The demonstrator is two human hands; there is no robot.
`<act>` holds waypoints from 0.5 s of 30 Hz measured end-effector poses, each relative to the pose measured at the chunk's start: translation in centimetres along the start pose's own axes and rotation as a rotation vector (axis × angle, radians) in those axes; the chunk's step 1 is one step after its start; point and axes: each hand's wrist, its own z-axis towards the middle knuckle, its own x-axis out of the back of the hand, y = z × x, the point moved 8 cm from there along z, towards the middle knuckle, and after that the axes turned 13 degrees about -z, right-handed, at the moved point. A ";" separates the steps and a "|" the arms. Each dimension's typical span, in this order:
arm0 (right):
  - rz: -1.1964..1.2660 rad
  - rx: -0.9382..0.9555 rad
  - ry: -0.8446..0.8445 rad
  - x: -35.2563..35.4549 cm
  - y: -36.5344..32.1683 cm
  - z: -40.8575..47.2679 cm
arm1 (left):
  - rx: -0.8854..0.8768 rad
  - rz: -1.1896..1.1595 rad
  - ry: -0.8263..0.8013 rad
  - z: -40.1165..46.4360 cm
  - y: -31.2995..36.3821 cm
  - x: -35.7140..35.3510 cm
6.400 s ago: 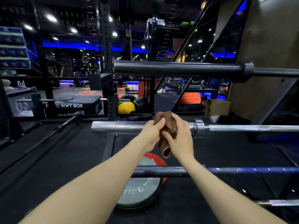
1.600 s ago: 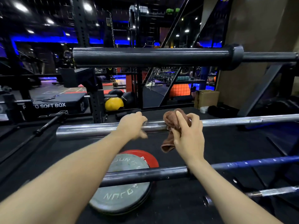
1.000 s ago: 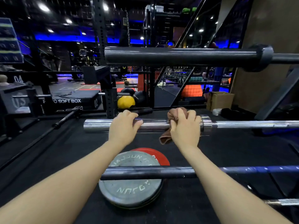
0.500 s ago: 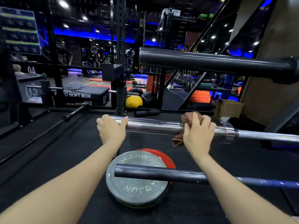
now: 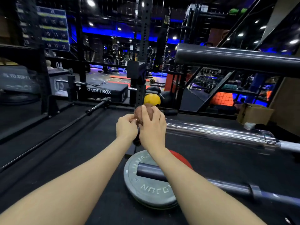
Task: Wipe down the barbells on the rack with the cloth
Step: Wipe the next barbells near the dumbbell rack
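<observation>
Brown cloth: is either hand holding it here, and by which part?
Both. The right hand grips the bunched brown cloth over its top at the end of the chrome barbell; the left hand pinches its left edge.

Both arms outstretched, left hand [image 5: 126,128] and right hand [image 5: 152,127] apparently clasped together.

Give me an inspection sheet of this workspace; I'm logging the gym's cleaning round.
Surface: black rubber floor under the rack.
Job's things: brown cloth bunched at the end of the chrome barbell; black barbell above it, dark barbell below.
Clutter: grey plate lying on a red plate; cardboard box at right.
Grippers: left hand and right hand both grip the cloth.
Cables: hanging chain; no cables seen.
Surroundings: soft box, yellow ball, rack upright.
</observation>
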 end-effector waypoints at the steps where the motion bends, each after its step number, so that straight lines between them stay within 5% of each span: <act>1: 0.012 0.011 -0.015 0.0 -0.1 0.1 | 0.003 -0.021 -0.005 -0.1 -0.1 0.0; 7: -0.124 0.239 0.106 2.4 2.9 -2.0 | 0.003 -0.109 -0.023 -1.2 0.1 -0.6; 15: -0.224 0.117 0.085 5.9 10.7 -5.2 | 0.037 0.073 0.061 -2.9 0.7 -1.4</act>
